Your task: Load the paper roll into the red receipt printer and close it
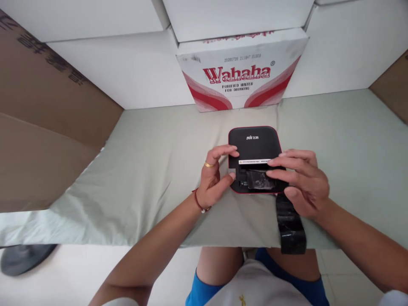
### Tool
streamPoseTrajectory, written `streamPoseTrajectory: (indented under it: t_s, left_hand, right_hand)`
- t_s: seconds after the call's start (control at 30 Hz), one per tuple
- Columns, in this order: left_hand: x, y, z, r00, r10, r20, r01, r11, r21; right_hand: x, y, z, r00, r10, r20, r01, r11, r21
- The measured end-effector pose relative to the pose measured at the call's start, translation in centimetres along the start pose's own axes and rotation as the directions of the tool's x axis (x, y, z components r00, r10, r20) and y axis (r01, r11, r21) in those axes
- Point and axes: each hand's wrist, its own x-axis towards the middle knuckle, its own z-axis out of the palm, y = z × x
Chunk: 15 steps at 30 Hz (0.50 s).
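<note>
A flat black device (255, 146) with rounded corners, a thin red rim and a white logo lies on the cloth-covered table in front of me. A recess shows in its near half, with a shiny, crinkled dark film piece (259, 179) in it; what lies under the film is hidden. My left hand (216, 174) grips the device's left edge, fingertips on top and the thumb lower, by a small grey patch. Over the right side my right hand (301, 180) has its fingers apart, the tips touching the white label strip (255, 161) and the film.
A shiny black strip (290, 225) runs from under the device over the table's front edge. Behind stands a red and white water carton (239, 80) among white boxes (143, 72). A brown carton (47, 119) stands at left, with another (392, 85) at far right.
</note>
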Motion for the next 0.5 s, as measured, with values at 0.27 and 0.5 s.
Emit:
streamPoseTrajectory:
  t_s: [0.27, 0.5]
  left_hand:
    - [2.6, -1.0, -0.7, 0.926, -0.290, 0.243, 0.356, 0.886, -0.299]
    - [1.5, -0.4, -0.4, 0.851, -0.405, 0.335, 0.524, 0.714, -0.466]
  right_hand:
    - [0.1, -0.5, -0.5, 0.993, -0.103, 0.051, 0.105, 0.994, -0.040]
    - [0.3, -0.5, -0.8, 0.993, -0.091, 0.077, 0.090, 0.996, 0.020]
